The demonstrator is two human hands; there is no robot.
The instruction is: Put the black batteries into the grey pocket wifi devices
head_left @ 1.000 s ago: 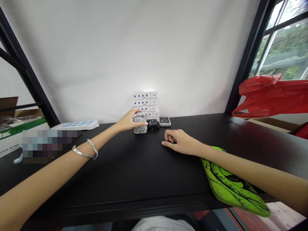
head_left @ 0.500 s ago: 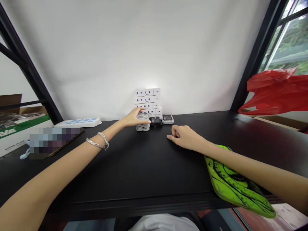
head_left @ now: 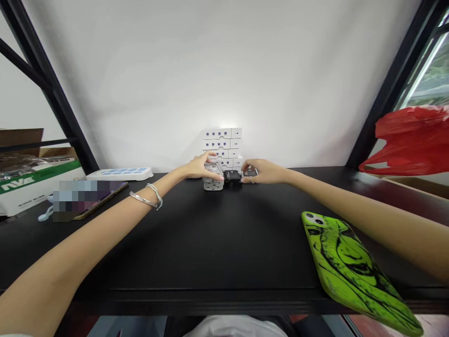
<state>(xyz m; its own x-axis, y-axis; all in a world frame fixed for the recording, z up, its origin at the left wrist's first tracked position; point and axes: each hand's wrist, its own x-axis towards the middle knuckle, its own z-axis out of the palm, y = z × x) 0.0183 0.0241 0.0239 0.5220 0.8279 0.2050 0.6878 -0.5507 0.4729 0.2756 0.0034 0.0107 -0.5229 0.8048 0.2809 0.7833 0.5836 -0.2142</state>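
Observation:
My left hand (head_left: 203, 167) grips the top silver-framed drive (head_left: 213, 168), which sits tilted on a short stack of similar units (head_left: 213, 186). A black drive (head_left: 232, 177) lies just right of that stack. My right hand (head_left: 261, 172) reaches over a second silver-framed drive (head_left: 250, 172), fingers closed onto it and covering much of it. A stack of white boxes (head_left: 221, 145) rises directly behind these units, against the wall. Both hands are close together at the far edge of the table.
A black table (head_left: 196, 243) runs across the view. On it lie a green-and-black patterned phone (head_left: 351, 267), a white power strip with blue switches (head_left: 119, 174) and a blurred dark object (head_left: 87, 199). A red plastic bag (head_left: 410, 140) hangs at right, and a white-and-green carton (head_left: 28, 192) stands at left.
My right hand has moved from the bare tabletop forward onto the silver-framed drive. My left hand stays on the stack. The whole view has shifted as my head turned.

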